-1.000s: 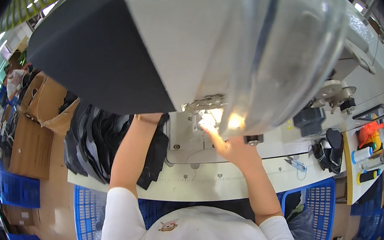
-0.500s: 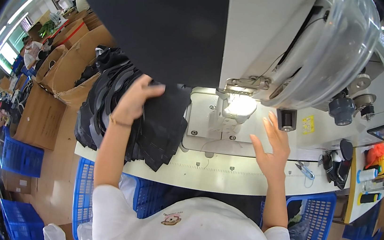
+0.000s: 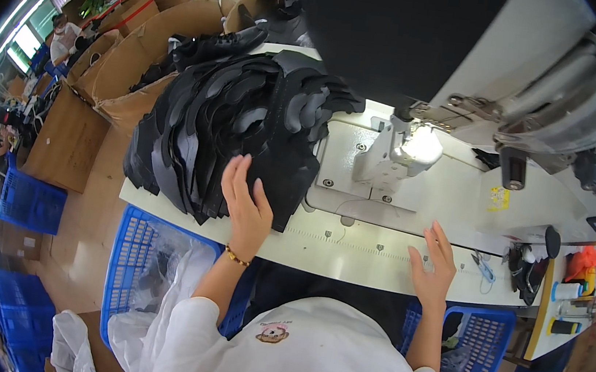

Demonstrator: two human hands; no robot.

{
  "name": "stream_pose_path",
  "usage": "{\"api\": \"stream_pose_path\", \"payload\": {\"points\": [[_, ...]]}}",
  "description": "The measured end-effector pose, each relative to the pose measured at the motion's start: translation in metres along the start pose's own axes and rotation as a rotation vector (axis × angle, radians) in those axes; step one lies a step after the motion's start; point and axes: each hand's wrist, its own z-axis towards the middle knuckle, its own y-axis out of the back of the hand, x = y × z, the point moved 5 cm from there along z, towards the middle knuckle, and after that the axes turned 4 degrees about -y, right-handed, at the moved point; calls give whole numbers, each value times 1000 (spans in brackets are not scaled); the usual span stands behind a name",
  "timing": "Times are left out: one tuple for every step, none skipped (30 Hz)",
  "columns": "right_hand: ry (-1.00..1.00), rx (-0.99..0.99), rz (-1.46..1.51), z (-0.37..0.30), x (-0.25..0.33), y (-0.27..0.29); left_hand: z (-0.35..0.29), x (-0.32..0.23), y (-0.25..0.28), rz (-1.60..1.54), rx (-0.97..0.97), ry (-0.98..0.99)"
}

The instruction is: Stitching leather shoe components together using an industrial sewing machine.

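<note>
A large heap of black cut pieces, which look like shoe uppers [image 3: 211, 113], lies on the left of the pale sewing table [image 3: 348, 261]. At the heap's front edge is my left hand [image 3: 246, 209], fingers stretched and apart, its fingertips at the top black pieces; whether they touch is hard to tell. My right hand [image 3: 436, 268] hovers over the table's front edge, open with nothing in it. Between and beyond the hands stands the sewing machine [image 3: 382, 155], its lamp lighting the needle area. The machine's dark head cover [image 3: 396, 35] hides part of the far side.
Small blue thread snips [image 3: 481, 269] lie at the table's right, beside a black shoe-like item [image 3: 523, 274]. Thread spools [image 3: 569, 292] stand on a side shelf. Blue crates [image 3: 128, 269] flank my lap. Cardboard boxes [image 3: 63, 148] line the left floor.
My left hand has drawn back from the top of the heap toward the table's front. My right hand has moved away from the needle area toward me. The view has shifted left.
</note>
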Motion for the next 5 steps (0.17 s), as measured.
{"api": "stream_pose_path", "payload": {"points": [[-49,-10,-13,-7,-9,3,-8,-4,1,0,1,11],[-43,-2,-11,-14,-14,5,-17,-12,3,-90,29,-15],[-85,-7,-64,-22,-22,6,-28,-19,5,-177,58,-36],[-126,-11,-118,-29,-31,9,-39,-28,6,-220,88,-60],[-123,-3,-120,-39,-40,12,-41,-25,7,-218,87,-52]]}}
